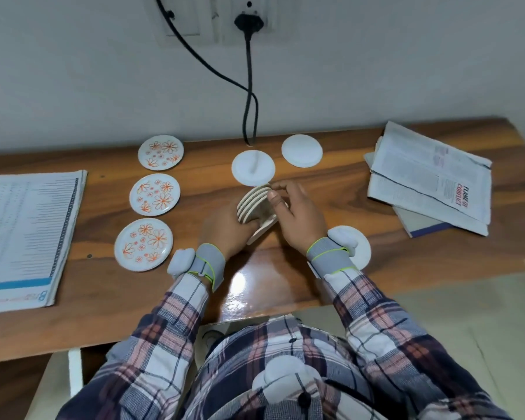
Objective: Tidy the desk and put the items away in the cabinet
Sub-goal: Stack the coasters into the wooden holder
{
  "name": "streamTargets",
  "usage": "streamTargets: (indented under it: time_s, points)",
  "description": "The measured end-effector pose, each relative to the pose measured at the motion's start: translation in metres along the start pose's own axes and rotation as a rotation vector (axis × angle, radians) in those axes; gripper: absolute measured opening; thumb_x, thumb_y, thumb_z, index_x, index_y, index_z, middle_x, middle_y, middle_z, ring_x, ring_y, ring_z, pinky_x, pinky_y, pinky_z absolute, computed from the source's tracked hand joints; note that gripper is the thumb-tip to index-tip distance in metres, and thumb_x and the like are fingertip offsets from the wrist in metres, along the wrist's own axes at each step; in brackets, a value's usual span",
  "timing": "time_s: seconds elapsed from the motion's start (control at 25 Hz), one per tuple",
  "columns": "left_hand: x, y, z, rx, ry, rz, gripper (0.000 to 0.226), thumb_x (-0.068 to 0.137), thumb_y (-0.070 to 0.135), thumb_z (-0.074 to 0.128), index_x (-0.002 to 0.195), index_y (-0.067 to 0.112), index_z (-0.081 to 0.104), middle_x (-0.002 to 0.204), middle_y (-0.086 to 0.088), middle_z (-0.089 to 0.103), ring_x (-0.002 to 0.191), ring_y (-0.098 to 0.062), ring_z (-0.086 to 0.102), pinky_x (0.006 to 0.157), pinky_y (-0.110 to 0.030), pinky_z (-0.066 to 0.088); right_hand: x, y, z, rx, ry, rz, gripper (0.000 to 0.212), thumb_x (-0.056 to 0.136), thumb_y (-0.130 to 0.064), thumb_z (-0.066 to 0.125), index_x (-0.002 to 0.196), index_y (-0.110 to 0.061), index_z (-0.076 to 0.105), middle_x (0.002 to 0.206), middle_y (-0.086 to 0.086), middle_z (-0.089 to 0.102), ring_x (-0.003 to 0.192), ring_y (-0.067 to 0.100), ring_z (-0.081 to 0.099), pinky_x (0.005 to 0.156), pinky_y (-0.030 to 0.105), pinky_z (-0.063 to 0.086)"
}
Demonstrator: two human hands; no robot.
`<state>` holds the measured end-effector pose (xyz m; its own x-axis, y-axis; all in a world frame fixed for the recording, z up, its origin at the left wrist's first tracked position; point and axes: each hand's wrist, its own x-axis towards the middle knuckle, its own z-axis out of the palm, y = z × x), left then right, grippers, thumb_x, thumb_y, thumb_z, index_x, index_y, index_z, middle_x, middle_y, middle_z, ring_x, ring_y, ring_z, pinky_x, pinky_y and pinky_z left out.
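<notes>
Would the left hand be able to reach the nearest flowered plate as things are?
Probably yes: the flowered plate lies uncovered just beside the left hand with nothing between, though that hand grips the coasters and would have to let go.

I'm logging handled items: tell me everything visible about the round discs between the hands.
The round discs, four as far as shows, look like pale wood. They stand on edge, side by side and tilted, in a pale holder on the desk. The left hand grips their lower left side; the right hand pinches their top edges with thumb and fingertip.
</notes>
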<state>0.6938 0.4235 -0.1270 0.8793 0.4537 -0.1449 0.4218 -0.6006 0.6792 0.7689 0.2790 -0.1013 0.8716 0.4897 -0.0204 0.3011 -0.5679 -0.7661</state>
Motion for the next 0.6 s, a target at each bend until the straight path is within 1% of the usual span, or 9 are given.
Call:
streamTargets:
  time_s: [0.08,0.16,0.2,0.32,0.36,0.44,0.6]
  points:
    - [0.007,0.009,0.013,-0.008,-0.036,0.018,0.037,0.078,0.039,0.07,0.114,0.032,0.063,0.11,0.001,0.071,0.103,-0.028,0.063,0.075,-0.027,0.039,-0.007,0.016,-0.015,-0.075,0.061,0.028,0.03,0.101,-0.038,0.048,0.119,-0.017,0.059,0.121,0.005,0.059,0.108,0.03,0.057,0.089,0.039,0.044]
    - [0.011,0.018,0.023,-0.003,-0.072,0.058,0.04,0.079,0.038,0.07,0.117,0.033,0.062,0.111,0.002,0.07,0.104,-0.027,0.063,0.077,-0.028,0.04,-0.02,0.038,-0.031,-0.173,0.12,0.131,0.031,0.097,-0.039,0.055,0.12,-0.019,0.06,0.124,0.006,0.058,0.113,0.033,0.053,0.094,0.035,0.039]
    - [0.012,0.019,0.026,0.005,-0.07,0.071,0.04,0.079,0.039,0.069,0.118,0.034,0.061,0.112,0.002,0.07,0.104,-0.026,0.063,0.078,-0.028,0.041,-0.027,0.048,-0.039,-0.245,0.12,0.202,0.036,0.092,-0.042,0.06,0.122,-0.023,0.059,0.129,0.005,0.054,0.118,0.033,0.05,0.096,0.034,0.036]
    - [0.014,0.022,0.029,0.019,-0.056,0.092,0.04,0.077,0.043,0.068,0.116,0.036,0.06,0.11,0.003,0.07,0.102,-0.027,0.063,0.079,-0.03,0.042,-0.051,0.07,-0.053,-0.472,0.002,0.414,0.068,0.073,-0.059,0.071,0.134,-0.04,0.048,0.147,0.001,0.036,0.133,0.032,0.037,0.105,0.037,0.034]
    - [0.015,0.021,0.028,0.017,-0.057,0.097,0.041,0.077,0.043,0.067,0.116,0.036,0.059,0.11,0.003,0.07,0.102,-0.028,0.063,0.08,-0.031,0.044,-0.058,0.074,-0.052,-0.513,-0.04,0.451,0.077,0.068,-0.063,0.072,0.137,-0.044,0.044,0.151,-0.001,0.031,0.136,0.031,0.033,0.107,0.038,0.034]
    - [0.014,0.021,0.027,0.013,-0.052,0.11,0.041,0.076,0.043,0.068,0.116,0.036,0.059,0.11,0.003,0.07,0.103,-0.028,0.063,0.081,-0.033,0.046,-0.062,0.077,-0.049,-0.546,-0.068,0.448,0.082,0.067,-0.061,0.074,0.14,-0.046,0.04,0.151,-0.001,0.03,0.137,0.032,0.031,0.107,0.038,0.034]
    - [0.013,0.022,0.026,-0.009,-0.041,0.116,0.041,0.077,0.039,0.07,0.116,0.034,0.059,0.11,0.001,0.07,0.103,-0.028,0.063,0.083,-0.033,0.046,-0.048,0.07,-0.047,-0.571,-0.083,0.39,0.077,0.072,-0.05,0.07,0.141,-0.036,0.04,0.14,0.005,0.041,0.126,0.036,0.04,0.098,0.038,0.04]
